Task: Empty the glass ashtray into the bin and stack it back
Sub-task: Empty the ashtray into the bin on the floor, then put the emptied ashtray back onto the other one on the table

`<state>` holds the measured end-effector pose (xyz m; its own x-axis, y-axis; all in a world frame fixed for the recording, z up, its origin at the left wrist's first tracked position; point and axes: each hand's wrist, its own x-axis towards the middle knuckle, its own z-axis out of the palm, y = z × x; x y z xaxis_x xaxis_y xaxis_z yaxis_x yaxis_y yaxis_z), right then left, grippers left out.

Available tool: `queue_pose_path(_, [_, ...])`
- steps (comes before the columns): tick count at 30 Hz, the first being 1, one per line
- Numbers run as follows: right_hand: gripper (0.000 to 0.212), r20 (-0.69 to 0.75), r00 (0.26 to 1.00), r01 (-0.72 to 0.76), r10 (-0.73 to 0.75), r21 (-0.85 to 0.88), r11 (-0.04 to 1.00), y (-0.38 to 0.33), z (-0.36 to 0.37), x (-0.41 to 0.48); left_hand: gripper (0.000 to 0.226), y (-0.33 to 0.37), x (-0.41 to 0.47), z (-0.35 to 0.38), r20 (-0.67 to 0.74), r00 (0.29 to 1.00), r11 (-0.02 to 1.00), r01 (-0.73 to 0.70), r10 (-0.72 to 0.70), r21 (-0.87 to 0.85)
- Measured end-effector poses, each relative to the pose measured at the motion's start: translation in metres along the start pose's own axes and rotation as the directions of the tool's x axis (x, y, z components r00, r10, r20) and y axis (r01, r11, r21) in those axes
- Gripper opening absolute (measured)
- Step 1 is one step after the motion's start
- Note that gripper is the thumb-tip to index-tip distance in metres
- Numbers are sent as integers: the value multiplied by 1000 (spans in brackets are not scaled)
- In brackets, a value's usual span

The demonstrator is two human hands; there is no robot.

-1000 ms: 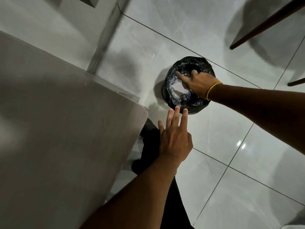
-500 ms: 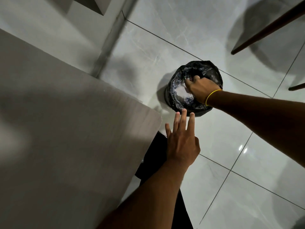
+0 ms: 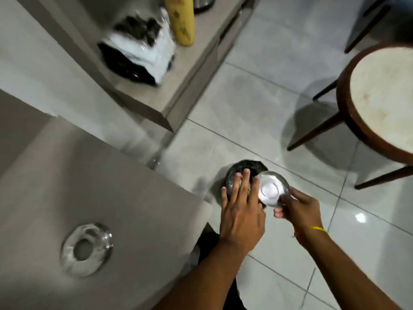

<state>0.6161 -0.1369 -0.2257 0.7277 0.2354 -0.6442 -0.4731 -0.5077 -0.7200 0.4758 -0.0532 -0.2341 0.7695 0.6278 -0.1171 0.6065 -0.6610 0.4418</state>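
Note:
A round glass ashtray [image 3: 273,188] is held tilted above the floor, with my right hand [image 3: 297,209] gripping its lower edge. Below and behind it stands a small bin lined with a black bag [image 3: 243,167], mostly hidden by my hands. My left hand [image 3: 240,211] hovers flat, fingers together and extended, over the bin's left side, touching nothing that I can see. A second glass ashtray [image 3: 86,249] rests on the grey table [image 3: 125,198] at the lower left.
A shelf unit [image 3: 178,86] behind the table carries a black-and-white packet [image 3: 138,52] and a yellow bottle [image 3: 181,19]. A round wooden-rimmed stool [image 3: 380,97] stands at the right on the tiled floor [image 3: 257,97]. My dark-clothed leg shows under the arms.
My right hand has come up out of the bin, now holding the glass ashtray in plain sight. The view has swung upward, revealing the shelf, the stool and the second ashtray.

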Motion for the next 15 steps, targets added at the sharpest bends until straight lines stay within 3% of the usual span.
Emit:
queue_pose_path(4, [27,52,992,112,-116,63,992,-64,-7,-77,68,23,6,-97,-83,996,1000,-28,27,-9])
queue_pose_path(8, [26,181,955,235,-233,11,972,-101,17,-134,68,6,-21,-172,-241,968,998,63,-67,-24])
queue_pose_path(11, [30,338,902,305,-270,-54,951,-126,56,-182,64,-31,-65,-217,-388,896,976,208,-214,-59])
queue_pose_path(15, [22,524,797,411,-300,-106,906,-136,111,-236,63,-82,-125,-247,-455,789,903,420,-413,-92])
